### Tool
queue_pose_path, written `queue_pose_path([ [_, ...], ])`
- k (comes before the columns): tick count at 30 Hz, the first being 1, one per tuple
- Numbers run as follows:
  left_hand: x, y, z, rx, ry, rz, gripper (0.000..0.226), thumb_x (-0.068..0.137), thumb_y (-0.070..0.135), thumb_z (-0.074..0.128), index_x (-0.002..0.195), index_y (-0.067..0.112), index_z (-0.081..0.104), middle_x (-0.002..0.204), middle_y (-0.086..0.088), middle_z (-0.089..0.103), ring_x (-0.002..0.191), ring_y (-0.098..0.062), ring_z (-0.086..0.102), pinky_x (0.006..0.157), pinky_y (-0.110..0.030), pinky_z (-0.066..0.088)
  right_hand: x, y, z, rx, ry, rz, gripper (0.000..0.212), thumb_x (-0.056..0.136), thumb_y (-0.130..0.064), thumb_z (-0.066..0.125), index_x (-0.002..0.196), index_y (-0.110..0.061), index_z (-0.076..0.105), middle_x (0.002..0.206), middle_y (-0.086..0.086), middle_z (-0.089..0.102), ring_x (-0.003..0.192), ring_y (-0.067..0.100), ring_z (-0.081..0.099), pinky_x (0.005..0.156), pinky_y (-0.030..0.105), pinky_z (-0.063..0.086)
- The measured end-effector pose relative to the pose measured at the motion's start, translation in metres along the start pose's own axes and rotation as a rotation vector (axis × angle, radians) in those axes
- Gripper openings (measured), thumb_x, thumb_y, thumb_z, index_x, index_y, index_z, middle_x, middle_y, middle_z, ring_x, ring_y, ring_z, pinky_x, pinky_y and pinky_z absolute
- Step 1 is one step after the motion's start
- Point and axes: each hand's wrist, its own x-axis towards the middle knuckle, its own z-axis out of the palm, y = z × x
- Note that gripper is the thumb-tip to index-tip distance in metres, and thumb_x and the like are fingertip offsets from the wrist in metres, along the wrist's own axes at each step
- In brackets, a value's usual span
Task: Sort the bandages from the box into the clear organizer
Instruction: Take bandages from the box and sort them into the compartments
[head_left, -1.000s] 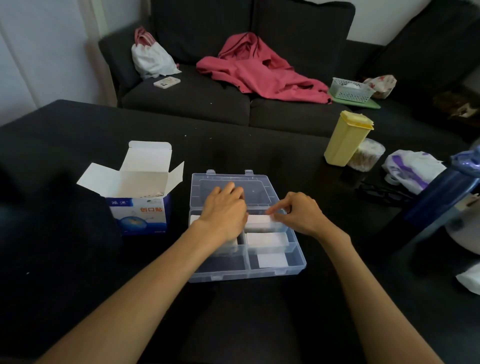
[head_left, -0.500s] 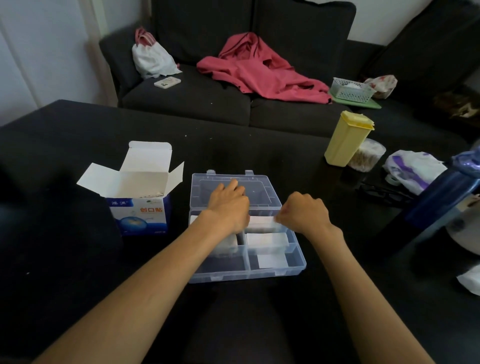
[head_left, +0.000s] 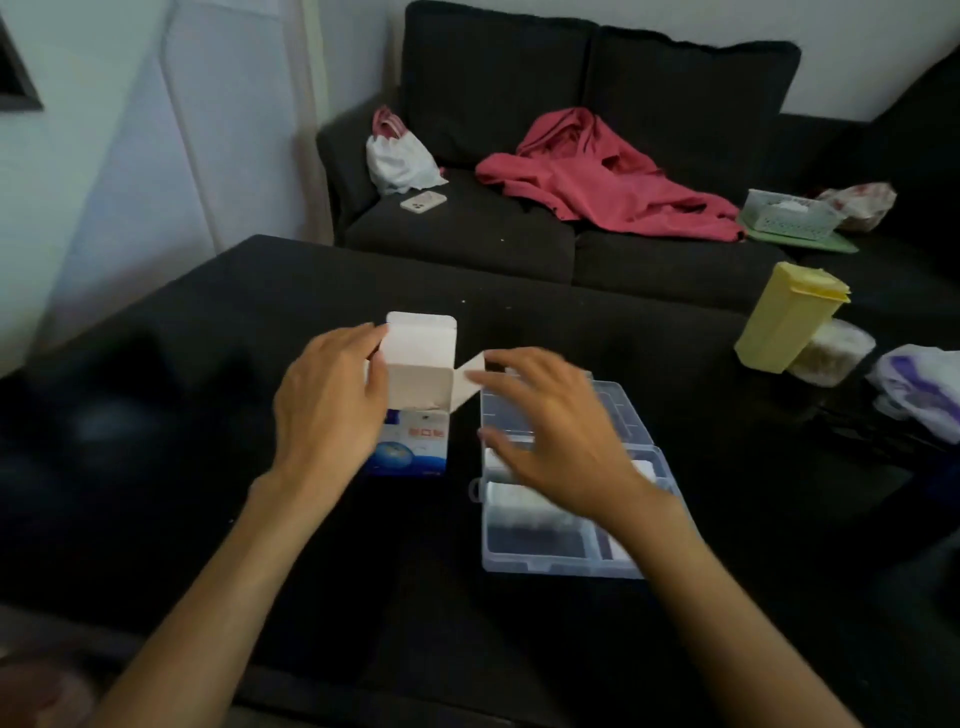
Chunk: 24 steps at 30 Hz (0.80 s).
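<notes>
Open box (head_left: 415, 410) on dark table (head_left: 208, 519), just left of clear organizer (head_left: 545, 556) holding white bandages (head_left: 514, 501). Left hand (head_left: 332, 410) against box's left side, fingers relaxed. Right hand (head_left: 556, 431) spread above organizer, grasping nothing.

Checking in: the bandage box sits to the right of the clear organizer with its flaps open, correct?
Not quite. The head view shows the bandage box to the left of the clear organizer, not the right. Its flaps are open, as you said.
</notes>
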Motion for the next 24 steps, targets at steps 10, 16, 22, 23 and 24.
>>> queue_pose_path([
  [10,-0.005,-0.026,0.008,-0.146,-0.258,-0.341,0.053,0.086,0.059,0.052,0.127,0.025,0.051,0.118,0.005,0.060,0.105,-0.018,0.059,0.078,-0.029,0.042,0.001,0.000,0.047,-0.109,0.068,-0.101,0.027,0.078,-0.032,0.073,0.106,-0.030,0.070,0.118,-0.002,0.065,0.121,0.024,0.053,0.110,0.048,0.029],
  [16,-0.012,-0.024,0.016,-0.531,-0.336,-0.349,0.019,0.090,0.042,0.055,0.099,0.029,0.066,0.092,0.006,0.069,0.089,-0.017,0.066,0.081,-0.046,0.055,-0.003,-0.004,0.046,-0.108,0.014,-0.146,0.031,0.074,-0.029,0.077,0.103,-0.033,0.070,0.122,-0.002,0.063,0.123,0.026,0.051,0.109,0.052,0.025],
  [22,-0.013,-0.034,0.002,-0.786,-0.460,-0.391,0.029,0.087,0.014,0.063,0.114,0.025,0.065,0.100,0.008,0.067,0.090,-0.006,0.062,0.067,-0.023,0.050,-0.012,-0.009,0.033,-0.005,-0.018,-0.072,0.039,0.086,-0.039,0.040,0.106,-0.027,0.071,0.123,-0.006,0.062,0.126,0.016,0.044,0.113,0.033,0.017],
  [23,-0.013,-0.034,0.002,-0.774,-0.453,-0.368,0.028,0.086,0.014,0.064,0.112,0.025,0.066,0.098,0.011,0.066,0.089,-0.004,0.060,0.066,-0.020,0.046,-0.012,-0.012,0.031,-0.010,-0.009,-0.071,0.036,0.087,-0.039,0.043,0.106,-0.025,0.071,0.120,-0.006,0.064,0.123,0.017,0.048,0.108,0.033,0.027],
  [24,-0.014,-0.035,0.003,-0.730,-0.423,-0.331,0.026,0.085,0.017,0.066,0.109,0.025,0.068,0.096,0.014,0.065,0.089,-0.002,0.059,0.068,-0.019,0.045,-0.010,-0.015,0.028,-0.025,0.003,-0.084,0.031,0.088,-0.037,0.050,0.105,-0.024,0.071,0.115,-0.005,0.066,0.117,0.018,0.053,0.099,0.033,0.039],
])
